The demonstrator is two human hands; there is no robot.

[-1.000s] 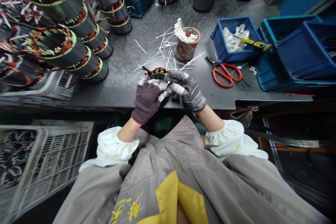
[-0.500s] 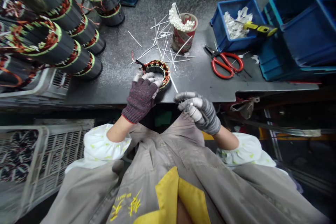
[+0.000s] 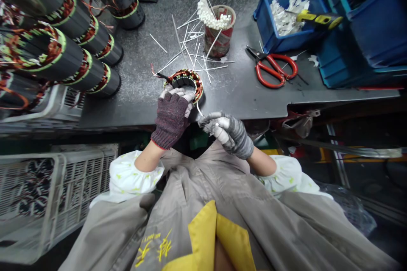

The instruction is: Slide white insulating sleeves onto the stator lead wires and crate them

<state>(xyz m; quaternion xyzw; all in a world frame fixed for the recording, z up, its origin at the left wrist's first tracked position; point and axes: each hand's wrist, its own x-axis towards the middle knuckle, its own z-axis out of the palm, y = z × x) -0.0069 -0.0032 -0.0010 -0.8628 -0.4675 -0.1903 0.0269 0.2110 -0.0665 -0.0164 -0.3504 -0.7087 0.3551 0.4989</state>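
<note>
The left hand (image 3: 172,115) clasps the near rim of the copper-wound stator (image 3: 187,79) — it lies on the bench, left of the red scissors (image 3: 262,66). The right hand (image 3: 229,131) pinches a thin white strip (image 3: 199,110) — fingertips pressed together.

One head-worn camera looks forward and steeply down, close over the person's lap and the near edge of the workbench (image 3: 241,93), with left hand (image 3: 171,116), right hand (image 3: 229,132) and stator (image 3: 186,81) mid-frame.
</note>
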